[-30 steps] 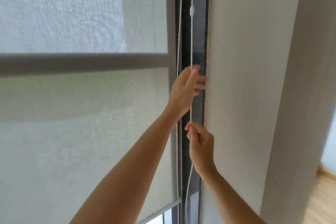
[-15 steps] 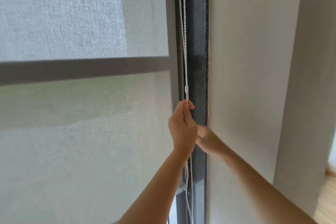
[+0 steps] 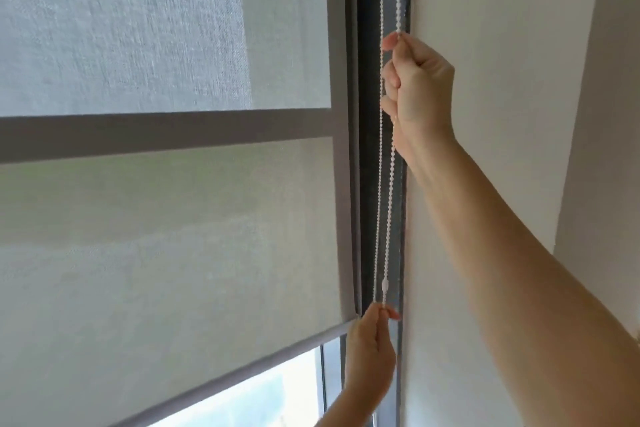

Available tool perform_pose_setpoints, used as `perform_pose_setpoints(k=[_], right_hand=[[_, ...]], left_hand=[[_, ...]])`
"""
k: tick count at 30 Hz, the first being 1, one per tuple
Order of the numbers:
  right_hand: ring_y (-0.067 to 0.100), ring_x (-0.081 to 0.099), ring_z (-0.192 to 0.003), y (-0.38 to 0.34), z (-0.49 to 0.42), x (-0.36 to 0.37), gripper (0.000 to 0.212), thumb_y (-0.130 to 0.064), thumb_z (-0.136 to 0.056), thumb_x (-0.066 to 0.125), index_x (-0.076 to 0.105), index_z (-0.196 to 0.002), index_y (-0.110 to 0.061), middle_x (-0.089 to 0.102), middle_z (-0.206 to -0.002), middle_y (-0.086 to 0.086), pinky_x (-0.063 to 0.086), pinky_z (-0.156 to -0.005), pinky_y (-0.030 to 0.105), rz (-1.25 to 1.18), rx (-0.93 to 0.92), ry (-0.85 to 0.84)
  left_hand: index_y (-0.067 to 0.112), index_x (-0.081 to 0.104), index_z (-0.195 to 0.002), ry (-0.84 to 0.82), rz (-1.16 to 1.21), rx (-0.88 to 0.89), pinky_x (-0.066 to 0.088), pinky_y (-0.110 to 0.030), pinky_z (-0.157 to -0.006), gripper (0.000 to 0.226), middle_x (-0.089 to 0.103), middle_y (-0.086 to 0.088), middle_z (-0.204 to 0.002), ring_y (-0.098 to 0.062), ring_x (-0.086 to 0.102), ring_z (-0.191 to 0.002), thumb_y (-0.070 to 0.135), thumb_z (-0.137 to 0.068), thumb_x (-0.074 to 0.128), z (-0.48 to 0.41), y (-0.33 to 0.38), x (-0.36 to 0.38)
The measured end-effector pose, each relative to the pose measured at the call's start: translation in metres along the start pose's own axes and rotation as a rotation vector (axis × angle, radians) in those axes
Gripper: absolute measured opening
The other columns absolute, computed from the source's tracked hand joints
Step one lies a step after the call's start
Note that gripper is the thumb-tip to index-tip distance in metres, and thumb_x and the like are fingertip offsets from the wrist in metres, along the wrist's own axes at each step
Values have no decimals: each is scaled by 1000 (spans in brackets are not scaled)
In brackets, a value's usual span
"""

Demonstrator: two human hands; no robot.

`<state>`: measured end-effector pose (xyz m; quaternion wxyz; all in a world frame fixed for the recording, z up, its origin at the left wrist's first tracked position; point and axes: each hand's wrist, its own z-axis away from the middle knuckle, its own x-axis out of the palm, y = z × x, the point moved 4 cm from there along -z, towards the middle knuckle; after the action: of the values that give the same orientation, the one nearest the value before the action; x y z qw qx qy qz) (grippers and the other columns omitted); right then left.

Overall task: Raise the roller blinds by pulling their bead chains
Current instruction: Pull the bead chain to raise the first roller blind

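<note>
A pale grey roller blind (image 3: 166, 225) covers most of the window; its bottom bar (image 3: 221, 381) slants across the lower left, with bare glass (image 3: 263, 399) below it. A white bead chain (image 3: 390, 191) hangs in two strands along the dark frame (image 3: 367, 149). My right hand (image 3: 420, 87) is up high, shut on the right strand. My left hand (image 3: 370, 354) is low, pinching the same strand just under the chain's white connector (image 3: 384, 286).
A plain cream wall (image 3: 491, 45) stands right of the frame, with a corner edge (image 3: 585, 80) further right. A horizontal window bar (image 3: 166, 132) shows through the blind fabric.
My left hand pulled the chain down from mid-height to low, the connector dropping with it. My right hand moved up to grip the chain high. The blind's bottom bar rose, uncovering glass.
</note>
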<state>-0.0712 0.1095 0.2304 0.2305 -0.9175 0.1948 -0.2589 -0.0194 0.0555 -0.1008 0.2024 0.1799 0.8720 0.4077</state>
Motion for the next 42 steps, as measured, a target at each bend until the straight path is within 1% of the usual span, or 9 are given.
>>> perform_pose_setpoints(k=[5, 8, 13, 18, 25, 28, 31, 39, 42], right_hand=[[3, 24, -40, 21, 37, -26, 29, -7, -100, 44, 65, -81, -14, 34, -52, -5, 20, -35, 15, 48, 3, 33], [3, 24, -39, 49, 65, -47, 29, -6, -100, 44, 64, -81, -15, 32, -53, -2, 21, -35, 15, 128, 21, 63], [1, 29, -38, 101, 121, -63, 41, -8, -98, 49, 64, -65, -26, 41, -47, -11, 25, -38, 13, 246, 126, 49], [1, 30, -40, 133, 167, -75, 43, -2, -97, 47, 65, -65, -24, 38, -45, -11, 26, -42, 10, 268, 210, 56], [8, 35, -46, 159, 179, -96, 39, -12, -100, 46, 66, -71, -29, 44, -48, -14, 30, -47, 17, 474, 407, -237], [9, 64, -83, 136, 134, -101, 26, -14, -99, 48, 68, -102, -30, 71, -89, -10, 49, -76, 29, 625, 540, -458], [18, 66, -90, 82, 60, -86, 27, -16, -98, 47, 60, -122, -17, 70, -97, 0, 51, -91, 41, 602, 403, -321], [15, 68, -68, -49, -58, 20, 22, -13, -96, 40, 58, -107, -7, 69, -86, 8, 51, -56, 21, 167, 32, -94], [14, 21, -55, -55, -67, 29, 26, 0, -88, 36, 42, -67, -14, 40, -64, 1, 21, -47, 23, 131, 27, 29]], left_hand=[[15, 67, -94, -169, 120, -73, 51, -32, -74, 40, 70, -9, -83, -17, 64, -76, 37, -91, 33, -35, 16, -28], [18, 65, -107, -145, 154, 4, 49, -30, -76, 53, 72, 0, -100, -18, 66, -87, 51, -83, 31, -77, 70, -48], [27, 55, -111, -126, 304, 204, 52, -31, -72, 23, 65, 2, -105, -9, 65, -84, 37, -97, 40, -142, 184, -57], [8, 54, -117, 100, 411, 216, 42, -21, -48, 23, 57, 4, -74, -7, 52, -52, 16, -103, 39, -181, 226, -59], [6, 61, -85, 325, 346, 366, 29, -20, -45, 24, 43, -2, -58, -12, 36, -50, 0, -98, 41, -142, 191, -61], [9, 60, -82, 319, 317, 355, 30, -21, -45, 26, 46, 5, -58, -8, 38, -50, -1, -97, 41, -117, 164, -50], [31, 56, -77, 296, 302, 296, 33, -15, -50, 37, 49, 16, -59, -1, 41, -54, 5, -96, 40, -89, 134, -36], [33, 54, -75, 181, 189, 138, 29, -18, -50, 30, 42, 13, -59, -3, 37, -54, 15, -91, 37, -29, 85, 4], [37, 53, -75, 161, 178, 125, 30, -19, -51, 32, 41, 12, -59, -4, 38, -54, 16, -93, 37, -22, 81, 7]])
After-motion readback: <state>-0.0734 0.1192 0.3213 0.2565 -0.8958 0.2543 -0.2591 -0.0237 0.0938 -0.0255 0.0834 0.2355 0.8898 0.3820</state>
